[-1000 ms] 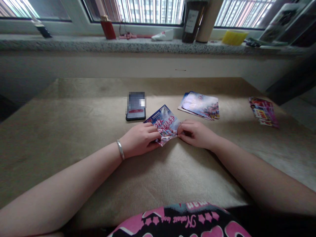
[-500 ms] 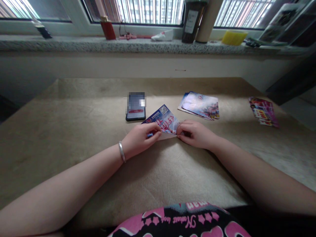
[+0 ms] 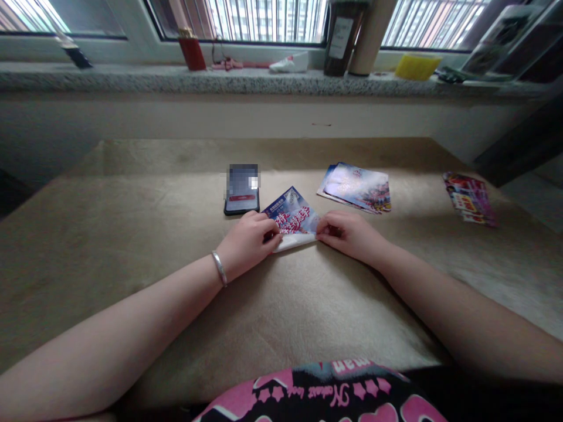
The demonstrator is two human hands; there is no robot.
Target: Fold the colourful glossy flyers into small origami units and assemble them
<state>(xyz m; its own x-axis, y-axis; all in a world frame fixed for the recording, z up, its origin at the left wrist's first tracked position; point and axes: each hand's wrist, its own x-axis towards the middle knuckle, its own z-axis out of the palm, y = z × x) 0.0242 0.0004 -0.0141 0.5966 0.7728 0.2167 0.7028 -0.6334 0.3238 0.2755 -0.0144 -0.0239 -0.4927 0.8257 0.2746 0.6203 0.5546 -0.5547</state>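
A printed paper flyer, blue with red and white lettering, lies at the middle of the table with one corner pointing away from me. Its near edge is turned up as a white strip. My left hand pinches the left end of that strip, its fingers curled and covering the flyer's left corner. At the other end, my right hand grips the right corner between thumb and fingers. Just beyond my left hand lies a phone, its screen partly blurred out.
A stack of similar flyers lies behind my right hand. Pink and red printed cards sit at the table's right side. On the stone windowsill stand a red bottle, a dark jar and a yellow block.
My left hand has slid slightly left along the flyer's near edge. More of the turned-up white strip shows, looking flatter and more even. My right hand has hardly moved.
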